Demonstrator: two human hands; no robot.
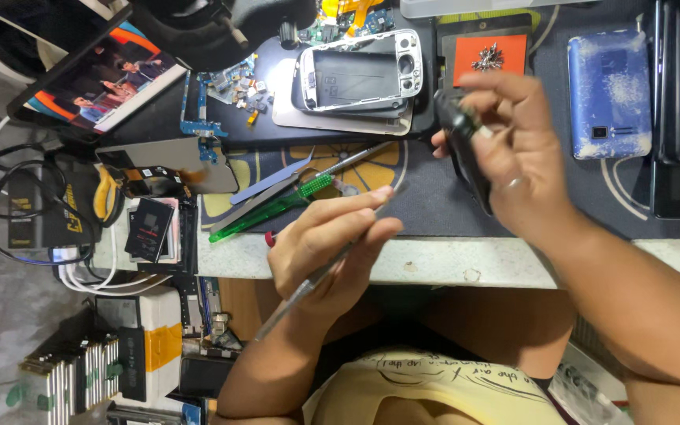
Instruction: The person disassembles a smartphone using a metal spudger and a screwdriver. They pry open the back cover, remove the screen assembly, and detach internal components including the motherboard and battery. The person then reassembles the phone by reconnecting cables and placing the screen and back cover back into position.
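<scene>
1. Left hand (pixel 332 244) gripping a slim metal pry tool (pixel 316 275), fingers (pixel 356 206) closed round the shaft, tip aiming toward the dark phone part (pixel 466 149). Hovering above the bench (pixel 434 260) edge.
2. Right hand (pixel 513 149) gripping that dark phone part, fingers curled round it, holding it up over the dark work mat (pixel 426 201). Blurring from motion; exact hold on the far side hidden.
3. Slipping risk: working the part in mid-air, unsupported. Tool tip likely skidding off into the right palm or thumb if pressing hard.
4. Dropping risk: part hanging near the bench edge; loosening the hold likely sending it to the mat or past the edge.
5. Clutter risk: green-handled screwdriver (pixel 277 206) and blue flat pry blade (pixel 273 182) lying just beside the left hand, prone to being knocked off by the wrist.
6. Small-parts risk: loose components (pixel 238 86) and a silver phone frame (pixel 360 75) lying open near the mat's far side; a cluster of screws (pixel 488 57) sitting on an orange pad (pixel 470 67) just beyond the right hand. Sweeping movement possibly scattering them.
7. Distraction risk: tablet (pixel 92 71) playing a picture at the far left.
8. Blue phone (pixel 609 90) lying well apart, right side.
</scene>
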